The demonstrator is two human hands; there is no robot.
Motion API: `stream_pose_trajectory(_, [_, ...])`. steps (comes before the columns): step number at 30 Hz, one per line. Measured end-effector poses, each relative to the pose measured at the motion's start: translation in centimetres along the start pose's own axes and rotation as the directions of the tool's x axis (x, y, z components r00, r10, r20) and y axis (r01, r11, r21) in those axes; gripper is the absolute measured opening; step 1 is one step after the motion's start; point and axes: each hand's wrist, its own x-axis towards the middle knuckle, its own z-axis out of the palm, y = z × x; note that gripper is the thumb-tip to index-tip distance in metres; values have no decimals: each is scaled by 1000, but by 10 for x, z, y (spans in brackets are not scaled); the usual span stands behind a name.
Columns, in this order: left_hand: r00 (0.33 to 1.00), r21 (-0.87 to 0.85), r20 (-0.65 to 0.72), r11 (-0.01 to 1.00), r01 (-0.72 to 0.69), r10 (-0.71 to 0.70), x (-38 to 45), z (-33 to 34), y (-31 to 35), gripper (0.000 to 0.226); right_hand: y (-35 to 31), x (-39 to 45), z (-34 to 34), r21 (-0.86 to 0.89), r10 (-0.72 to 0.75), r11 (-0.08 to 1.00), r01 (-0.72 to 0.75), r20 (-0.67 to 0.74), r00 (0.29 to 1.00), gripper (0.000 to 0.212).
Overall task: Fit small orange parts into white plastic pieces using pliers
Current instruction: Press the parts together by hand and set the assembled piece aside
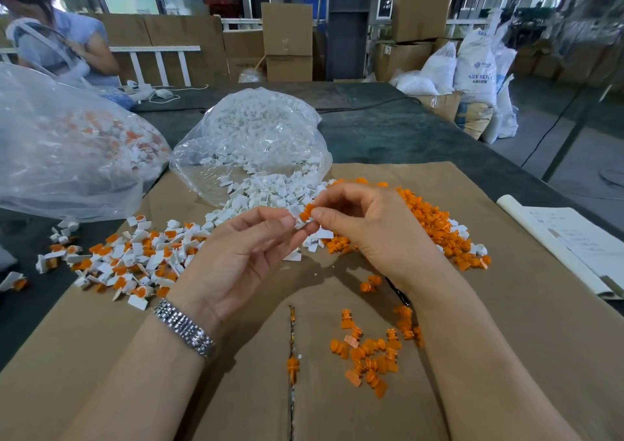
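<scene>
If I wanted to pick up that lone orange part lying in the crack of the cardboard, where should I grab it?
Probably by its two long sides, fingers coming straight down from above. The orange part lies lengthwise along the crack in the cardboard, sitting partly in it, so its ends are hemmed in. Its sides stand clear of other parts, so a pinch across its width looks easiest.

Factory floor or warehouse workshop, indicated by stacked cardboard boxes (287, 40), white sacks (474, 65) marked ABS resin, bulk bagged white plastic pieces (256, 136) heaped on the table (388, 129)

Assembled pieces (128, 258) lie left of loose parts (435, 224) on cardboard (506, 339).
</scene>
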Motion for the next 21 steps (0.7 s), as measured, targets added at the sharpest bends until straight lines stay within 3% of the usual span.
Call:
stream_pose_trajectory(7, [996,28,17,995,-92,92,0,1,-4,15,-1,0,2,-157,-70,985,75,34,997,3])
stream_pose_trajectory(11, [987,230,1,961,-157,161,-2,2,-4,31,-1,0,5,-252,-93,962,100,40,995,2])
stream_pose_trajectory(15, [940,619,-10,741,-261,340,-7,6,-6,20,0,0,9,-343,-96,935,93,10,995,5])
stream_pose_trajectory(18, [900,691,33,641,-334,434,-7,7,-9,23,0,0,14,-348,-48,937,35,-29,998,7])
stream_pose_trajectory(21, [892,686,43,635,-354,450,-7,9,-10,25,1,0,15,-312,-9,950,-4,-43,999,8])
